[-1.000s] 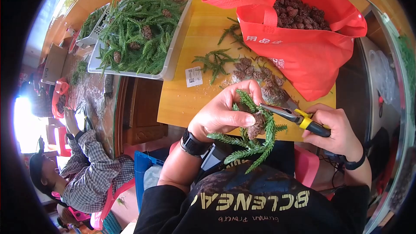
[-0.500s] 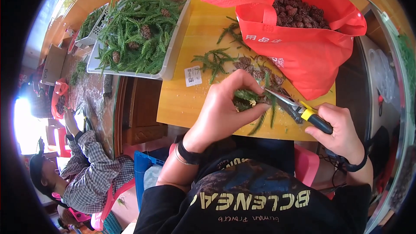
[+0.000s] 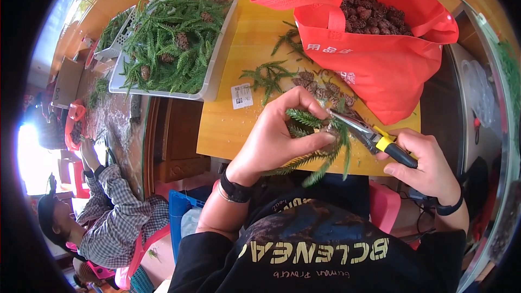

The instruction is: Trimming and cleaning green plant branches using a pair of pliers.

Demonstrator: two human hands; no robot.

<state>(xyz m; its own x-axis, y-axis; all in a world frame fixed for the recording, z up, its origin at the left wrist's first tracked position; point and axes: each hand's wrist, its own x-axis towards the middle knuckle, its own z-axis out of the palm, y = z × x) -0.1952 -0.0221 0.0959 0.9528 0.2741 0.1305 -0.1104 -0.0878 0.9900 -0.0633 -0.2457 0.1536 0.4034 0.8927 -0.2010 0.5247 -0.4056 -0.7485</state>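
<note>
My left hand [image 3: 274, 138] pinches a green pine sprig [image 3: 321, 169] between thumb and forefinger, over the near edge of the table. Its needled fronds fan out above and below the fingers. In my right hand [image 3: 429, 171] is a pair of long-nose pliers [image 3: 400, 153] with yellow and black handles. The plier tips meet the sprig's stem beside my left fingertips; whether they bite on it I cannot tell. Just beyond my hands lie several brown pine cones [image 3: 307, 80] and a loose green sprig [image 3: 268, 77].
A red cloth bag [image 3: 374, 78] full of pine cones [image 3: 372, 15] stands at the table's far right. Far left, a translucent tray [image 3: 221, 57] holds sprigs and cones. A white label [image 3: 242, 96] lies on the yellow table [image 3: 217, 135]. Another person [image 3: 122, 214] works at the left.
The sprig has turned in my left hand, and more of its fronds now show, spreading toward me. My left fingers and the pliers have shifted only slightly.
</note>
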